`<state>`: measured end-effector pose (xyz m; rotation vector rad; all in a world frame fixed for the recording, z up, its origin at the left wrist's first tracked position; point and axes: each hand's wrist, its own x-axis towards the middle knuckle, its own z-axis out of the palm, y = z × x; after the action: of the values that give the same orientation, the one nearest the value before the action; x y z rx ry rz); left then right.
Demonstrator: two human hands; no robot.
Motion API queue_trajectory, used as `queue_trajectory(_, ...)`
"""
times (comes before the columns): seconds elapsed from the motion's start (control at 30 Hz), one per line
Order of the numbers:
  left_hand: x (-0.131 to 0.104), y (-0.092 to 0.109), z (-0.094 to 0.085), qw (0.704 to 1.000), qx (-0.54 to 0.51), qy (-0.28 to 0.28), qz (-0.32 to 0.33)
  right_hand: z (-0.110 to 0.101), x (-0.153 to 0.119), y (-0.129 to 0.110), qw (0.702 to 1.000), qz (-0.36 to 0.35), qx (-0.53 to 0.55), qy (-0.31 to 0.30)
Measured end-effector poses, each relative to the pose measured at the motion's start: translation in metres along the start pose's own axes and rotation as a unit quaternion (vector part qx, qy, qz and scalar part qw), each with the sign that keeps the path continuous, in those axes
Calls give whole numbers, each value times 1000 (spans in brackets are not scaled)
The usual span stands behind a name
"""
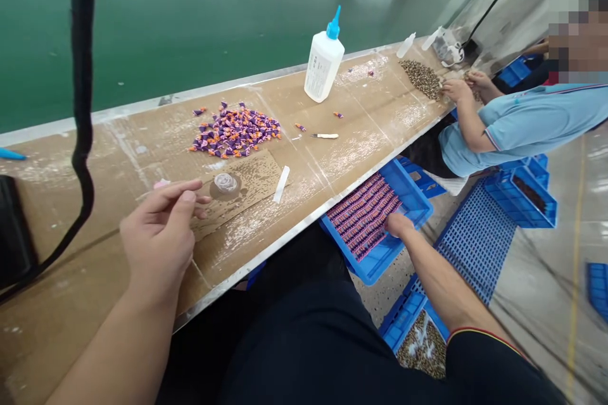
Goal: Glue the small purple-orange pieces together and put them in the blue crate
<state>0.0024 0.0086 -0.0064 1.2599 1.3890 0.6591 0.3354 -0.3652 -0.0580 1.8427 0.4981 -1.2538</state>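
- From where I stand, I see the many purple-and-pink pieces [363, 215] lying in close rows inside the blue tray [420, 202], below the near edge of the table [361, 158]; this part I judge to be done.
- The rows cover the larger part of the tray, but bare blue floor shows at its right side.
- On the table's far side, left of the white bottle [324, 66], there is a loose pile [235, 130] of small purple-and-orange pieces; I judge these are what is left, and they are quite many.
- Two single pieces lie apart, to the right of the pile, near the small knife [325, 136].
- The left hand [164, 218] is above the table, beside the round clear blob [227, 183] on the cardboard [266, 168]; its thumb and forefinger are nearly closed, and whether something is between them I cannot tell.
- The right hand [399, 226] is at the tray's right side, with bent fingers mostly hidden; I cannot tell its hold.
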Motion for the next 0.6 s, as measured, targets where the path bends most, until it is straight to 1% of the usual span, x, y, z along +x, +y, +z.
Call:
queue_trajectory(0.13, 0, -2, -1, 1000, -5, -12, 3, -5, -3, -4, 999, -36, 10, 4)
queue_trajectory(0.27, 0, -5, -1, 1000, -7, -14, 12, -1, -4, -8, 998, -65, 17, 13)
queue_trajectory(0.43, 0, -8, -3, 1000, -3, -16, 7, 6, 0, -4, 997, -74, 24, 22)
queue_trajectory(0.6, -1, -4, -2, 1000, 6, -11, 2, 14, 5, 0, 996, -79, 33, 29)
